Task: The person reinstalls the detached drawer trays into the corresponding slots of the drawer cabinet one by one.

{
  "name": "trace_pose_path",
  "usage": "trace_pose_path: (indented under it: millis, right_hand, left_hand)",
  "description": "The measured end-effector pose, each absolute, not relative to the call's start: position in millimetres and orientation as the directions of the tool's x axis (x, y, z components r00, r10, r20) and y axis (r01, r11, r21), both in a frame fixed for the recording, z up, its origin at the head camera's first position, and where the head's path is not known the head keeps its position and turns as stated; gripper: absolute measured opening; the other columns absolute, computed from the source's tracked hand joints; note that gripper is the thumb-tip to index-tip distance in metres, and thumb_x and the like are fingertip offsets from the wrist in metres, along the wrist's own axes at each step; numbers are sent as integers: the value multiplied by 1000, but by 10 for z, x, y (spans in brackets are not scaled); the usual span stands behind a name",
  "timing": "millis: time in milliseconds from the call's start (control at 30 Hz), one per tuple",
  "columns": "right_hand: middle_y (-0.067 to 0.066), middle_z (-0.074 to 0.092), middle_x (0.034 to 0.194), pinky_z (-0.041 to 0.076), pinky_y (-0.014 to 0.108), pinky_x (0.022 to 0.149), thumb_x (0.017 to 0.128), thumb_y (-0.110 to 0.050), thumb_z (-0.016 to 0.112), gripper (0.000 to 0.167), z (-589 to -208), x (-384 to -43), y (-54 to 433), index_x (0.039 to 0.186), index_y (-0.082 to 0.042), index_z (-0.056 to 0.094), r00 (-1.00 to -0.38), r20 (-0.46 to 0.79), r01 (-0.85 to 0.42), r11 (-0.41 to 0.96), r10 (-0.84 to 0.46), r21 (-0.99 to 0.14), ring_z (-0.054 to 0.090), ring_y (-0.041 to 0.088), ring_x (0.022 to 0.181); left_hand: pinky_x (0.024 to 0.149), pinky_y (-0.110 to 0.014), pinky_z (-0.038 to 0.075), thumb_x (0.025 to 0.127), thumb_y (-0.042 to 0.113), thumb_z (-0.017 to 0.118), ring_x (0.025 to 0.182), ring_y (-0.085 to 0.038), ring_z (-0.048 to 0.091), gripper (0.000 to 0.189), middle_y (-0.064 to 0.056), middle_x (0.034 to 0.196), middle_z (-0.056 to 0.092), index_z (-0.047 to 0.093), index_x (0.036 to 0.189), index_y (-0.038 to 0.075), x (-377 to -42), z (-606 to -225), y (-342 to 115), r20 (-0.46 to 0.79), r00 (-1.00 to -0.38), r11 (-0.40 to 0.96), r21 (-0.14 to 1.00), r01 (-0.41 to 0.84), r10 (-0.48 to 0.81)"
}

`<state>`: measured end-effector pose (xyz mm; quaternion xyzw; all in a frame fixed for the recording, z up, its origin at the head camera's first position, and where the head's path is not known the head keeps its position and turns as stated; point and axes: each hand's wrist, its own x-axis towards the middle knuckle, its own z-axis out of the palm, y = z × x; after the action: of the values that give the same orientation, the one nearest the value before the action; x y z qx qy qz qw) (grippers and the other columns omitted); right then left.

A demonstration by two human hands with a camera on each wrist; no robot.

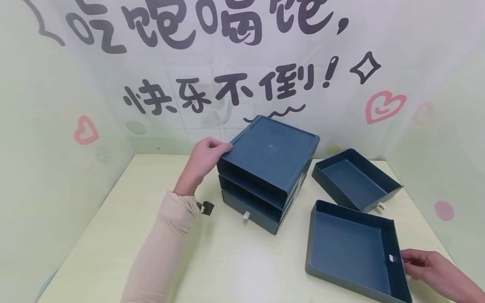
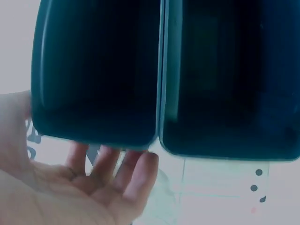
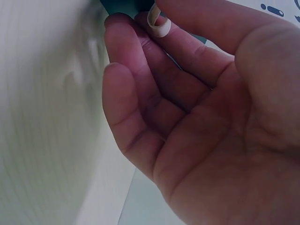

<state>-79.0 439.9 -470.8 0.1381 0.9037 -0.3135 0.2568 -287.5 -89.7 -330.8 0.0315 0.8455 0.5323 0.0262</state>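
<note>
A dark blue drawer cabinet (image 1: 269,147) stands at the middle back. Its top two slots are empty, and a drawer with a pale pull tab (image 1: 246,216) sits in the lowest. My left hand (image 1: 206,158) holds the cabinet's upper left front corner, thumb on top and fingers along the side. In the left wrist view, those fingers (image 2: 140,171) bend beside the open slots. At the front right lies a loose blue drawer (image 1: 348,248). My right hand (image 1: 435,269) is at its right wall, pinching the small white pull tab (image 3: 161,28) between thumb and fingers.
Another loose blue drawer (image 1: 352,176) lies behind the front one, close to it, with its pale tab facing the front right. A printed curtain (image 1: 246,63) with dark writing hangs behind the pale table (image 1: 242,269) and along both sides.
</note>
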Motion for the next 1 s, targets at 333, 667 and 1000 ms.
trace_pose_path:
  millis: [333, 667, 1000]
  right_hand:
    - [24, 73, 110, 61, 36, 80, 98, 1, 57, 35, -4711, -780, 4343, 126, 21, 56, -852, -512, 410, 751, 112, -518, 67, 21, 90]
    - [21, 73, 109, 60, 37, 80, 99, 0, 57, 35, -4707, -748, 4342, 127, 20, 56, -847, -517, 424, 743, 123, -518, 64, 21, 89]
    - [19, 73, 111, 60, 38, 82, 100, -2, 56, 36, -4748, -765, 4385, 129, 19, 55, -846, -521, 418, 744, 111, -521, 63, 21, 90]
  left_hand:
    - [116, -46, 39, 91, 48, 70, 120, -25, 56, 50, -9, 128, 66, 68, 127, 12, -3061, -3394, -975, -33, -983, 333, 942, 29, 178]
    - [114, -40, 44, 92, 42, 73, 124, -21, 60, 58, -6, 144, 60, 61, 141, 12, -3225, -3445, -932, -41, -963, 176, 984, 7, 267]
    - [102, -28, 54, 94, 30, 73, 120, -19, 66, 54, -6, 146, 61, 59, 143, 12, -3279, -3501, -882, 1, -961, 31, 999, 10, 278]
